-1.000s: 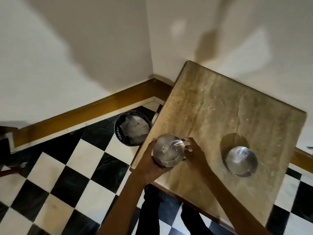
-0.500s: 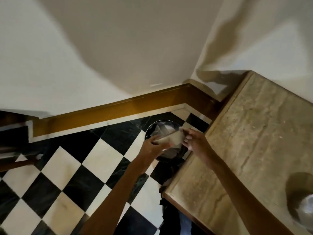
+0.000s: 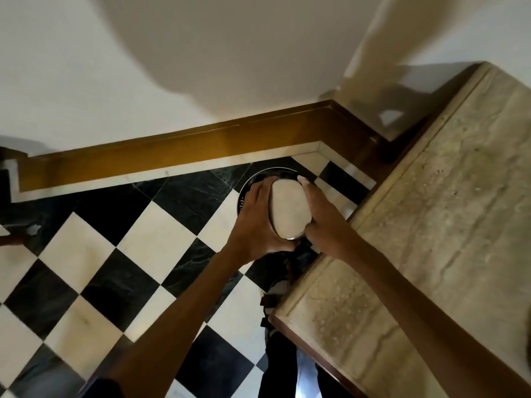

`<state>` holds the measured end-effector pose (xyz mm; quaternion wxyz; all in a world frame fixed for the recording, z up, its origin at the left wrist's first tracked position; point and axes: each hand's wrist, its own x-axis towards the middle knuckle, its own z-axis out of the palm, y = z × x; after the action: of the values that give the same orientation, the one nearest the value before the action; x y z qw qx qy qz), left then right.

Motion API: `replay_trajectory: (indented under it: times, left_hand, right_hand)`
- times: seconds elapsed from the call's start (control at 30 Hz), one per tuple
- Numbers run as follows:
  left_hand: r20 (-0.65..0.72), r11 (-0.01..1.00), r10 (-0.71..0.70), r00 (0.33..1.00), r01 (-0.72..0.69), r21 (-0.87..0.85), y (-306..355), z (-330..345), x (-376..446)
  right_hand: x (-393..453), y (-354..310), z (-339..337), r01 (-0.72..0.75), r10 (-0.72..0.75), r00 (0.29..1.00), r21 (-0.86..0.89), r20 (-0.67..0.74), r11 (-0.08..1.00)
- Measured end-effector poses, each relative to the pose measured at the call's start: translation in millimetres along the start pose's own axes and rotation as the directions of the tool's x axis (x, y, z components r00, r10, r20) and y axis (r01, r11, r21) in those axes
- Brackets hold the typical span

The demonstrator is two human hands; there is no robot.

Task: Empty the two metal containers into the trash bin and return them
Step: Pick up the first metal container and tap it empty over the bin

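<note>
I hold one metal container (image 3: 289, 209) between both hands, turned over so its pale underside faces up. My left hand (image 3: 257, 225) grips its left side and my right hand (image 3: 320, 222) grips its right side. The container hangs directly over the round black trash bin (image 3: 253, 182) on the floor, whose rim shows past my fingers at the top left. The bin's inside is hidden by the container and my hands. The second metal container is out of view.
A stone-topped table (image 3: 436, 225) with a wooden edge fills the right side, close beside the bin. The floor (image 3: 115, 254) is black and white checkered tile, bounded by a brown skirting board (image 3: 172, 156) and white walls. My legs show below the table corner.
The container left the table, moved left over the bin, and has tipped from upright to upside down. My view swung left, and the second container dropped out of view.
</note>
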<state>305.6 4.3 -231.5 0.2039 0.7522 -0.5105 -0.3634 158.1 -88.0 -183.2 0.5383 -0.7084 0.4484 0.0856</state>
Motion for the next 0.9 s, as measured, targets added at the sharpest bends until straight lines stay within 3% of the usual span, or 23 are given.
replay_trajectory:
  times: [0.07, 0.17, 0.27, 0.3, 0.4, 0.47, 0.57, 0.67, 0.8, 0.9]
  left_hand:
    - [-0.024, 0.999, 0.015, 1.000, -0.014, 0.042, -1, -1, -1]
    - [-0.036, 0.999, 0.005, 0.999, -0.004, 0.035, -4, -1, -1]
    - [-0.044, 1.000, -0.010, 0.999, 0.010, 0.001, -1, -4, 4]
    - [-0.048, 1.000, -0.004, 0.999, 0.003, -0.015, 1, -4, 8]
    - [-0.051, 0.999, 0.010, 0.999, -0.013, -0.047, 5, -1, 15]
    - [-0.046, 1.000, 0.012, 0.999, -0.013, -0.015, 2, 3, 13]
    - [-0.101, 0.998, 0.029, 0.994, -0.034, -0.049, -1, 8, 3]
    - [-0.134, 0.996, 0.047, 0.990, -0.056, -0.063, 1, 8, -1]
    - [-0.120, 0.996, 0.063, 0.991, -0.070, -0.051, -3, 7, -4]
    - [-0.137, 0.997, 0.059, 0.989, -0.065, -0.042, -3, 9, -2]
  right_hand:
    - [-3, 1, 3, 0.030, -0.029, 1.000, -0.158, 0.004, 0.987]
    - [-10, -2, 7, 0.118, -0.144, 0.989, -0.482, -0.016, 0.868]
    - [-23, -16, 15, 0.179, -0.354, 0.905, -0.545, -0.235, 0.819]
    - [-25, -16, 18, 0.192, -0.385, 0.890, -0.565, -0.244, 0.803]
    - [-22, -2, 25, 0.224, -0.313, 0.950, -0.717, 0.009, 0.660]
    - [-21, 2, 26, 0.229, -0.259, 0.963, -0.751, 0.080, 0.620]
    - [-25, -5, 24, 0.239, -0.337, 0.941, -0.743, 0.019, 0.625]
    - [-25, -2, 25, 0.314, -0.342, 0.930, -0.776, 0.135, 0.547]
    - [-27, -13, 24, 0.292, -0.388, 0.920, -0.765, 0.060, 0.574]
    - [-23, -6, 25, 0.307, -0.350, 0.929, -0.777, 0.120, 0.549]
